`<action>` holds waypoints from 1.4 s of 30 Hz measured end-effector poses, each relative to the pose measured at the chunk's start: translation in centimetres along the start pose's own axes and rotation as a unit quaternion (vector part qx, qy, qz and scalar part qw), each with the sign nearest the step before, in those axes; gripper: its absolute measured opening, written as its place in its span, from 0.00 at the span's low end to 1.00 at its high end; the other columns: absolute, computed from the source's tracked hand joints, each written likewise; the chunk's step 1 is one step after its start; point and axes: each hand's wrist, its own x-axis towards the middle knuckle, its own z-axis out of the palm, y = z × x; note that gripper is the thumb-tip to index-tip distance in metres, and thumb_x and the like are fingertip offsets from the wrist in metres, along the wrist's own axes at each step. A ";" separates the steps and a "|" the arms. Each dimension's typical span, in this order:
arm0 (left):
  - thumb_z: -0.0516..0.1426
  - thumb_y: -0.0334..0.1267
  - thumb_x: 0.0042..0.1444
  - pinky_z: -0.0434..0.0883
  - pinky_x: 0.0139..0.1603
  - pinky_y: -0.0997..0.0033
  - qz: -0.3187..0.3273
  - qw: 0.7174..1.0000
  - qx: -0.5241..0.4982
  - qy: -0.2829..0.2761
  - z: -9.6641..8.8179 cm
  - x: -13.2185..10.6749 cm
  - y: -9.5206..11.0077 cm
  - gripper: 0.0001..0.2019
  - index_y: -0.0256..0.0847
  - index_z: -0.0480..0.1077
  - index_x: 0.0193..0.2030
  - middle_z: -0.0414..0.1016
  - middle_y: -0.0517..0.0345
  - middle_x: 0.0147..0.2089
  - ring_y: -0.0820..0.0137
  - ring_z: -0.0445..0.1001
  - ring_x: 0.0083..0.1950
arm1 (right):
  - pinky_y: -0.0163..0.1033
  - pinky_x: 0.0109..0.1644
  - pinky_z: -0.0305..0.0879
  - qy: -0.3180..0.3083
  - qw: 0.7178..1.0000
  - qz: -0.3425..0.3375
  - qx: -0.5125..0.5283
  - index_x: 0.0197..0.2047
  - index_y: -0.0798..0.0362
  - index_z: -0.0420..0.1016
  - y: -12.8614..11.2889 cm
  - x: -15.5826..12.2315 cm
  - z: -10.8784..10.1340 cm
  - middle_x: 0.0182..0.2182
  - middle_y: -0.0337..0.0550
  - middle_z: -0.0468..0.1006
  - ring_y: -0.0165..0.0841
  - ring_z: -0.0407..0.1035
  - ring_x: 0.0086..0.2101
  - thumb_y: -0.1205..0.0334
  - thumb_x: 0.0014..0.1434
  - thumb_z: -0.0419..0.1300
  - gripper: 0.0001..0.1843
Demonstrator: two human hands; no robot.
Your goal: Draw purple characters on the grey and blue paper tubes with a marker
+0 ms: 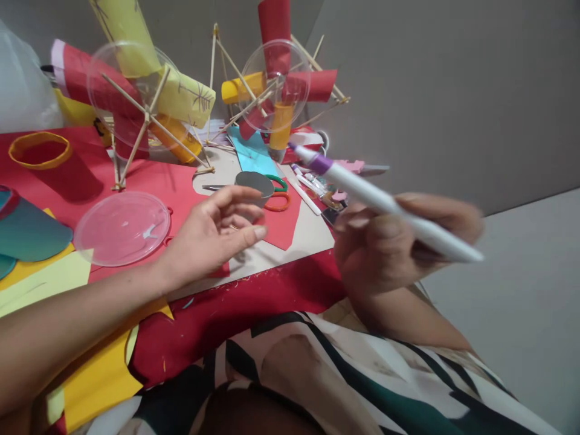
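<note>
I've the right hand (380, 263) at frame right pinching the marker (362, 189) mid-barrel, tip jutting upper left; left hand (217, 232), centre, loosely curled, empty.

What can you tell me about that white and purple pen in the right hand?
The pen is slim, white and plastic-looking, with a purple band near its dark purple tip and a tapered back end. It seems uncapped; blur hides finer detail. The fingers of the right hand hold it aslant in the air, tip pointing forward and left.
</note>
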 end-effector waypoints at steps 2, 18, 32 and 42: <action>0.67 0.42 0.63 0.82 0.52 0.59 0.131 0.978 0.162 0.026 -1.2 0.8 -0.6 0.19 0.42 0.77 0.59 0.83 0.46 0.58 0.62 0.83 0.49 | 0.26 0.18 0.65 0.046 0.993 -0.103 0.032 0.44 0.40 0.84 0.4 1.5 0.9 0.22 0.25 0.74 0.21 0.70 0.17 0.56 0.62 0.76 0.08; 0.57 0.36 0.73 0.63 0.78 0.35 0.324 0.833 0.441 -0.081 -4.9 4.3 -3.8 0.07 0.40 0.76 0.47 0.75 0.38 0.71 0.44 0.61 0.82 | 0.29 0.18 0.67 0.042 0.991 0.087 0.091 0.43 0.40 0.83 3.7 0.2 4.9 0.27 0.29 0.82 0.27 0.74 0.21 0.54 0.60 0.77 0.10; 0.68 0.43 0.59 0.71 0.34 0.72 -0.019 0.966 0.218 -0.138 -7.1 3.0 4.1 0.10 0.40 0.77 0.40 0.74 0.62 0.30 0.71 0.73 0.31 | 0.37 0.19 0.70 -0.012 0.992 0.065 0.108 0.48 0.43 0.85 2.0 -1.6 4.6 0.27 0.35 0.81 0.31 0.73 0.20 0.51 0.69 0.67 0.09; 0.71 0.46 0.56 0.78 0.39 0.70 -0.125 0.952 0.201 -0.193 -8.6 2.4 4.0 0.14 0.44 0.86 0.47 0.80 0.60 0.32 0.66 0.80 0.36 | 0.37 0.29 0.75 -0.159 0.981 0.109 0.027 0.46 0.43 0.84 0.4 -3.7 4.1 0.31 0.35 0.86 0.30 0.78 0.27 0.67 0.63 0.72 0.10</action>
